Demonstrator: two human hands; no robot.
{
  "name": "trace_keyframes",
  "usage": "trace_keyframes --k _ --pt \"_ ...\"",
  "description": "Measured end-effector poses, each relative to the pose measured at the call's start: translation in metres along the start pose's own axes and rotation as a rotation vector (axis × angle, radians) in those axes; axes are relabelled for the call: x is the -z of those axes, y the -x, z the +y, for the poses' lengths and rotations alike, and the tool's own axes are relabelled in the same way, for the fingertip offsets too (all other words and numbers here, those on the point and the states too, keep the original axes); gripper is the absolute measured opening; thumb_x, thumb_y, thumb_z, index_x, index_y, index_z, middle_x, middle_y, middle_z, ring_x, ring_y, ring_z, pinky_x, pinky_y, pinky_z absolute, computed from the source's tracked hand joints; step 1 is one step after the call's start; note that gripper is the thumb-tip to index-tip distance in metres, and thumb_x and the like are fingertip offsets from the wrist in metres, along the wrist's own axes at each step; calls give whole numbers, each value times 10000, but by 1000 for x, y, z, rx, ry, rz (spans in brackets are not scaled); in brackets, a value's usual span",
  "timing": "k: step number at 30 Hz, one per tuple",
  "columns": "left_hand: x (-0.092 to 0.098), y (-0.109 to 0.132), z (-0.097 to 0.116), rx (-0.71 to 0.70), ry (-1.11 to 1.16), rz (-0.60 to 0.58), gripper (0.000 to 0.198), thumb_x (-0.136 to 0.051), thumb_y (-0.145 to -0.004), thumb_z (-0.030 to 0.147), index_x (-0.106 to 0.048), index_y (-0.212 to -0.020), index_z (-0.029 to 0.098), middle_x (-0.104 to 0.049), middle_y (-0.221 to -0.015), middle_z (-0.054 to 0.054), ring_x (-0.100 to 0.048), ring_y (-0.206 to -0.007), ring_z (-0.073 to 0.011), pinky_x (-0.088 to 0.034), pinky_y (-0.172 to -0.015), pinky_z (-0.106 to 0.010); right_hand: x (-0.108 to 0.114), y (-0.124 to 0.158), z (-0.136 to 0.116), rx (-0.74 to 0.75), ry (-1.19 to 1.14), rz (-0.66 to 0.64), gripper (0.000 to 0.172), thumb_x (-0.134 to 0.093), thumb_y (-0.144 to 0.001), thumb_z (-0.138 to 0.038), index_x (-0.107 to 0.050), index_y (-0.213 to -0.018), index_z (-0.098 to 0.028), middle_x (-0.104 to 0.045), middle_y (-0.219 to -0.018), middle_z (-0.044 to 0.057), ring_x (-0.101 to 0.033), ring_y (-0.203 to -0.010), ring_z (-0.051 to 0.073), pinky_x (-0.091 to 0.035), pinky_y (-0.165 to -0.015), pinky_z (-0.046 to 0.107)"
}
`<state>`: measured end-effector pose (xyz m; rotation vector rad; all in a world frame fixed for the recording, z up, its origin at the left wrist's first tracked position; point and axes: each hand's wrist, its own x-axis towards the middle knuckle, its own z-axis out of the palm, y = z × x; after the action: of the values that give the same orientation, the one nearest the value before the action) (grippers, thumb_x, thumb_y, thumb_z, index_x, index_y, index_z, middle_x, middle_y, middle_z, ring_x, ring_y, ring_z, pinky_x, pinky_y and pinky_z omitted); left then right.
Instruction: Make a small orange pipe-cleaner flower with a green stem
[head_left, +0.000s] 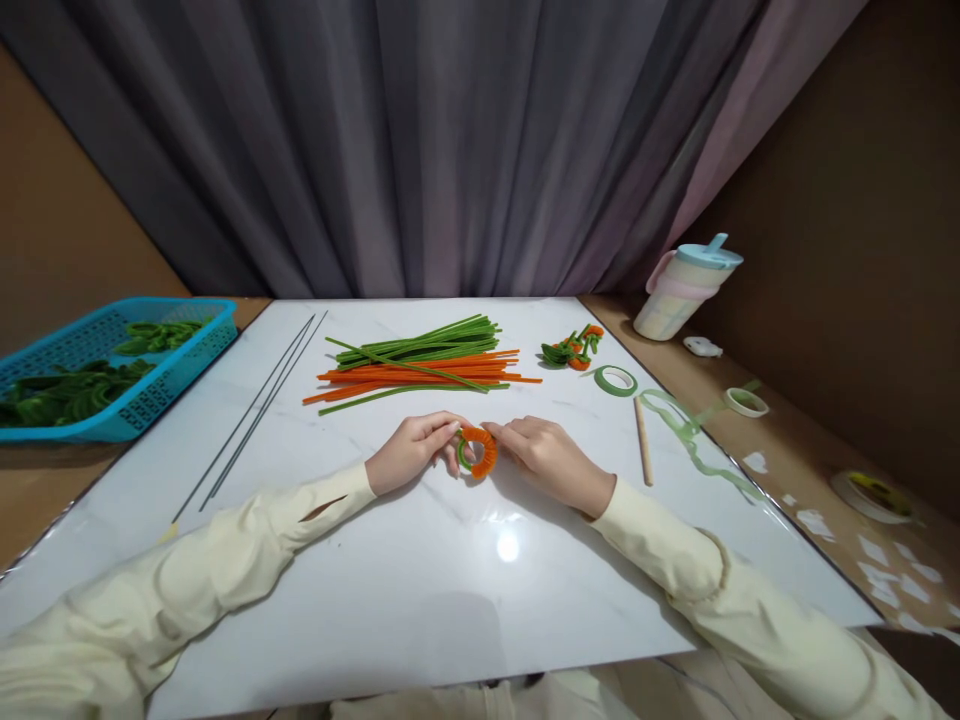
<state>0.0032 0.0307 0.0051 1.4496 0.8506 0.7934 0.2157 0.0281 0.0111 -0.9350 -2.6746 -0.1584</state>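
A small ring of pipe cleaner (486, 458), orange coils wound around a green core, is held up just above the white tabletop. My left hand (416, 448) pinches its green left side between thumb and fingers. On the other side, my right hand (551, 455) is closed, with its fingertips at the coil's upper right edge; its thumb is mostly hidden. Beyond the hands lie a bundle of green pipe cleaners (427, 342) and a bundle of orange pipe cleaners (412, 373), with a few green ones lying across and in front.
Thin dark wires (262, 415) lie at left beside a blue basket (135, 420) of green pieces. To the right are small orange-and-green pieces (576, 350), green tape (616, 380), a wooden stick (643, 442), a translucent green ribbon (694, 450) and a tumbler (679, 290).
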Motion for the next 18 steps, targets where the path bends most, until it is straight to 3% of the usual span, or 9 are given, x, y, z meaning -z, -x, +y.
trace_keyframes --k 9,18 --pt "2 -4 -5 10 107 70 345 -560 -797 415 -600 -935 101 -652 -679 -48 -546 -544 -97 -392 -464 -184 5 1 -4 153 238 -125 325 -359 -894 -78 -397 -1216 -56 -602 -735 43 -517 -559 143 -336 -540 283" --pt "1 -2 -1 45 90 36 338 -536 -814 421 -591 -930 108 -648 -673 -37 -563 -492 -95 -361 -446 -193 4 1 -4 132 194 -158 248 -355 -909 -102 -455 -1134 -71 -613 -738 45 -533 -563 136 -310 -529 278"
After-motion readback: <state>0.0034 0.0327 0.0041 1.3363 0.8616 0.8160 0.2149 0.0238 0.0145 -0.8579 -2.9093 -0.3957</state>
